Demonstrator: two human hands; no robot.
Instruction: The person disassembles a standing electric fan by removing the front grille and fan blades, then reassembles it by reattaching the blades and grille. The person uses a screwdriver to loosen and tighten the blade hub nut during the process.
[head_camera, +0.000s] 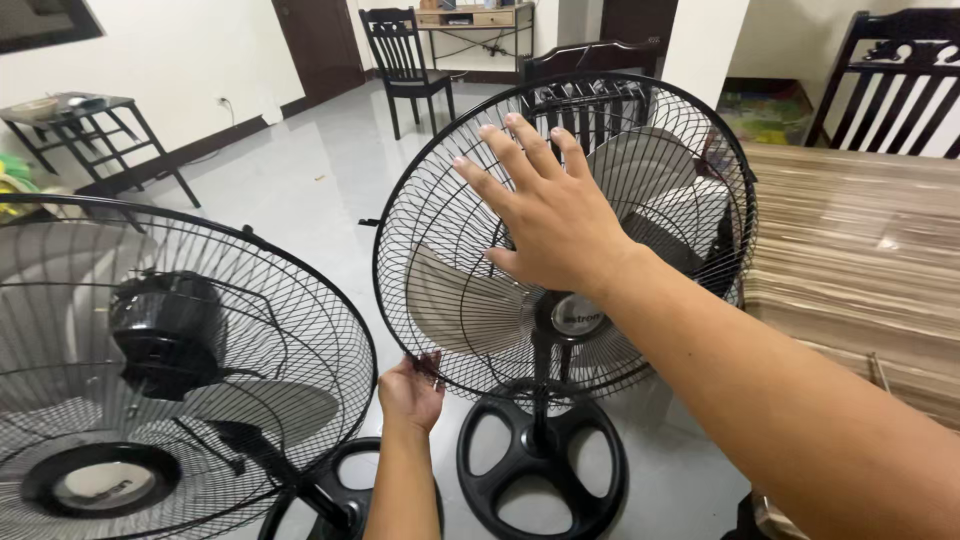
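A black stand fan (650, 170) with grey blades behind a round wire grille faces me, on a round black base (540, 465). My right hand (545, 215) lies flat on the front of its grille, fingers spread and pointing up. My left hand (410, 392) pinches the lower left rim of the same grille, fingers closed on the wire edge. A second black fan (170, 340) stands at the left, tilted, its motor housing showing behind the grille.
A striped wooden table (860, 250) stands at the right with a dark chair (895, 80) behind it. Another dark chair (405, 60) and a desk sit at the back. A small black side table (75, 125) is against the left wall. Glossy grey floor.
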